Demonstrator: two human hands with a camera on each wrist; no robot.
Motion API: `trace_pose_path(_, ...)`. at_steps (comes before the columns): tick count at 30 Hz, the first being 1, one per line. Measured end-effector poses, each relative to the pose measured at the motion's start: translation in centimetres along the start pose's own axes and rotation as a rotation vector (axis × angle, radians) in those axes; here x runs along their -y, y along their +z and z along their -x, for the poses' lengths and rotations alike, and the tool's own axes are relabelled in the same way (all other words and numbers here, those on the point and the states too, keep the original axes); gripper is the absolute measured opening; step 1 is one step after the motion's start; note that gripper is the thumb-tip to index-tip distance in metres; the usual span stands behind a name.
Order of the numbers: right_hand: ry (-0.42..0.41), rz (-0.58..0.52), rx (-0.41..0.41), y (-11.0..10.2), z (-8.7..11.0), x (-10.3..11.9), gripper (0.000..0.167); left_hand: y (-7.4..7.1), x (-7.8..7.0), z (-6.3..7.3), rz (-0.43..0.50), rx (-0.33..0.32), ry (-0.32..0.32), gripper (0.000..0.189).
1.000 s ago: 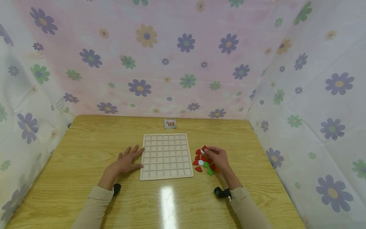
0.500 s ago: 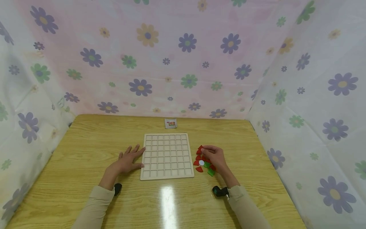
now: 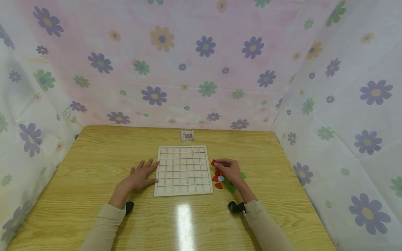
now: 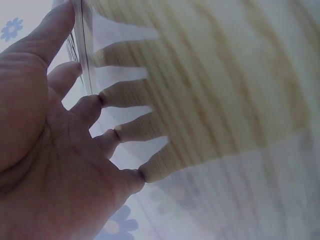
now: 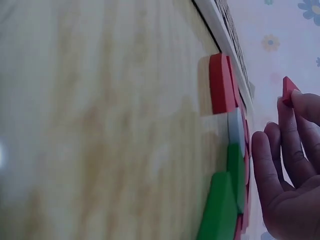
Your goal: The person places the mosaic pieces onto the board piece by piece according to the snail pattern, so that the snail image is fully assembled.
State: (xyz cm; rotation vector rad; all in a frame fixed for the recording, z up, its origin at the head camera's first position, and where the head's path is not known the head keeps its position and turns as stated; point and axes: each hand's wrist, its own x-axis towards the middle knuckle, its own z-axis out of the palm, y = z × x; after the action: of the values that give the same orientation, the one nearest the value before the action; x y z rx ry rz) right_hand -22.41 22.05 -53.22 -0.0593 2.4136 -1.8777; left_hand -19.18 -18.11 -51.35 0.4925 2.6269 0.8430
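Note:
A pale wooden grid board (image 3: 183, 170) with square recesses lies flat on the table. My left hand (image 3: 138, 177) rests at its left edge, fingers spread, with fingertips and thumb against the rim. In the left wrist view the straight fingers (image 4: 90, 110) touch the tabletop. Just past the board's right edge, my right hand (image 3: 230, 170) pinches a red piece (image 3: 214, 162) between thumb and fingertips. The right wrist view shows this red piece (image 5: 288, 91) held above the table. Below that hand lie red quarter-round pieces (image 3: 218, 185), a white round piece (image 3: 221, 178) and green pieces (image 3: 231, 188), partly hidden.
A small printed picture card (image 3: 187, 135) lies behind the board. Black wrist devices (image 3: 236, 207) hang at both sleeves. Flower-printed sheets (image 3: 207, 69) enclose the wooden table (image 3: 103, 153) at the back and sides.
My right hand has moved left with the red piece, from over the loose pieces to near the board's right edge. A green piece now shows to its right. The left hand stays put.

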Motion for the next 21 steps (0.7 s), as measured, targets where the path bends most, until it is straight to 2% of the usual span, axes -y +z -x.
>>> trace_pose_path(7, -0.051, 0.147, 0.017, 1.1, -1.0, 0.6, 0.019, 0.2, 0.0, -0.2, -0.007, -0.008, 0.000, 0.076)
trace_pose_path(17, -0.147, 0.149, 0.098, 3.6, -2.3, 2.1, 0.017, 0.0, 0.0, -0.2, -0.011, -0.002, -0.015, 0.077)
trace_pose_path(21, -0.130, 0.183, 0.087, 4.6, -3.1, 1.9, 0.014, 0.0, -0.1, -0.2, -0.003, 0.006, -0.015, 0.077)
